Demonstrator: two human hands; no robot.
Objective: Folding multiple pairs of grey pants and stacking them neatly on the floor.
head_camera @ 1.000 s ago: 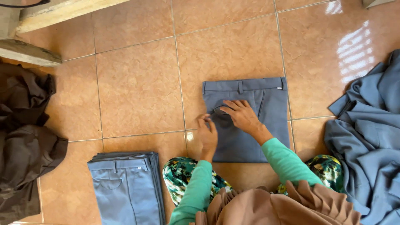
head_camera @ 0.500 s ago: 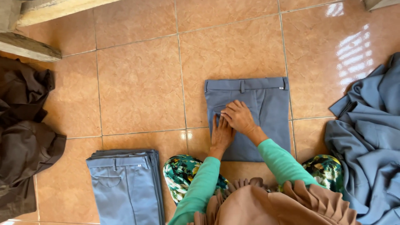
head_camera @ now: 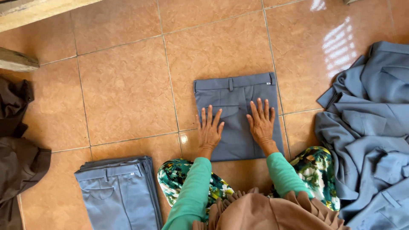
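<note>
- Nearest the camera, a brown ruffled garment (head_camera: 260, 211) covers the person's front, with two green sleeves (head_camera: 191, 191) reaching forward from it and floral-print knees (head_camera: 317, 168) showing on either side.
- The left hand (head_camera: 209, 130) lies flat, palm down, fingers spread apart and gripping nothing, on the left edge of the folded grey trousers (head_camera: 236, 91); its fingertips (head_camera: 203, 111) point away from the person.
- The right hand (head_camera: 261, 123) lies the same way on the right half of those trousers, open, fingers fanned, pressing the cloth and holding nothing.
- The folded grey trousers rest on the tiled floor (head_camera: 128, 85) straight in front of the knees, waistband at the far end, with a belt loop showing near its middle.
- To the person's left, close by, a neat stack of folded grey trousers (head_camera: 117, 191) sits on the floor, well apart from the pair under the hands.
- To the right, a loose heap of grey-blue garments (head_camera: 370, 127) lies crumpled, just beside the right knee.
- At the far left edge lies a pile of dark brown cloth (head_camera: 17, 153).
- Farthest off, a pale wooden ledge (head_camera: 34, 12) runs across the upper left corner.
</note>
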